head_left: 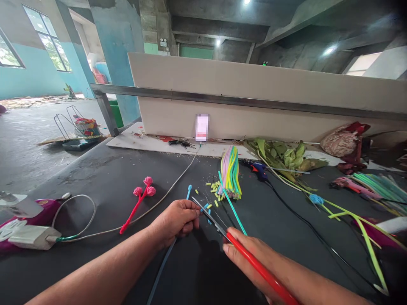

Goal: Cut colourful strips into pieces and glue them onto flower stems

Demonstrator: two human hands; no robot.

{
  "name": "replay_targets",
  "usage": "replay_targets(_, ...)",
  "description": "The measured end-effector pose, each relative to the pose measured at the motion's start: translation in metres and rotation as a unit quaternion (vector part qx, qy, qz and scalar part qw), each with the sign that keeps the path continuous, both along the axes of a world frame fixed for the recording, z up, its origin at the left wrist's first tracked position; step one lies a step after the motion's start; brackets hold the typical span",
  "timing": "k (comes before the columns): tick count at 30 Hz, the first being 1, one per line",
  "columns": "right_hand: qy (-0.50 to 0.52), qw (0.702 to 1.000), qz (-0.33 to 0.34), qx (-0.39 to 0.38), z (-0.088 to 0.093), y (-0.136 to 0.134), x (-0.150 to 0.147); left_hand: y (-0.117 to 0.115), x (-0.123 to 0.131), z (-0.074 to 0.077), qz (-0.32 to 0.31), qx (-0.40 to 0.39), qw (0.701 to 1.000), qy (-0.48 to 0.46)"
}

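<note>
My left hand [179, 218] is closed, with thumb and fingers pinching a blue pipe cleaner [189, 191]. Its rounded tip sticks up above the fingers and its long end trails down toward the near table edge. In my right hand [251, 250] are scissors with red handles [263, 267], their blades [211, 216] pointing up-left to my left fingertips. Small cut blue bits [205, 207] lie by the blades; whether the blades touch the blue pipe cleaner I cannot tell. A turquoise pipe cleaner [233, 207] lies behind the scissors, leaning against a multicoloured bundle [231, 171].
Yellow-green cut pieces [216, 190] lie beside the bundle. Left are a pink pipe-cleaner flower stem [138, 205], a white cable and a power strip with plugs [32, 237]. A lit phone [202, 127] leans on the back board. Right are a blue glue gun [259, 169] and leaves [286, 154].
</note>
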State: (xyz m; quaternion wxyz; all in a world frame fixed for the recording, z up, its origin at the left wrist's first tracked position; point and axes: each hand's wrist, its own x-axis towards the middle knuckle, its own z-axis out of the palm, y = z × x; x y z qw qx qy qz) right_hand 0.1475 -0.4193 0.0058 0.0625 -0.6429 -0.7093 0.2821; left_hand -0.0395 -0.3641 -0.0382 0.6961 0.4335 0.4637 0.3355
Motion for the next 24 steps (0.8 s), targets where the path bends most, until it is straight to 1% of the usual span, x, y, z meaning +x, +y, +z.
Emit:
replay_targets(6,0.035,0.999,0.013,-0.004,-0.003,0.001,0.003,0.000,0.001,0.000,0.007,-0.007,1.000,0.002)
replay_targets(9,0.054,0.998,0.026,-0.022,-0.009,0.002,0.007,0.000,0.002,0.000,0.009,-0.008,1.000,-0.003)
replay_targets(14,0.055,0.997,0.043,-0.037,-0.017,0.008,0.011,0.000,0.004,0.000,0.014,-0.005,1.000,0.009)
replay_targets(15,0.058,0.996,0.033,-0.056,-0.016,0.009,0.010,0.000,0.004,0.000,0.013,-0.005,1.000,0.011)
replay_targets(17,0.073,0.989,-0.020,-0.129,-0.011,0.010,0.009,0.000,0.004,0.000,0.004,-0.007,1.000,0.012)
replay_targets(19,0.109,0.968,-0.081,-0.212,-0.005,0.011,0.009,0.000,0.003,-0.001,-0.005,-0.008,1.000,0.006)
replay_targets(21,0.157,0.941,-0.116,-0.276,0.000,0.011,0.010,0.000,0.002,0.000,0.003,-0.006,1.000,-0.006)
replay_targets(22,0.178,0.933,-0.124,-0.288,0.002,0.012,0.011,0.000,0.001,0.001,0.012,-0.005,1.000,-0.016)
replay_targets(24,0.200,0.928,-0.133,-0.284,0.002,0.011,0.013,0.000,0.000,0.002,0.029,-0.005,0.999,-0.032)
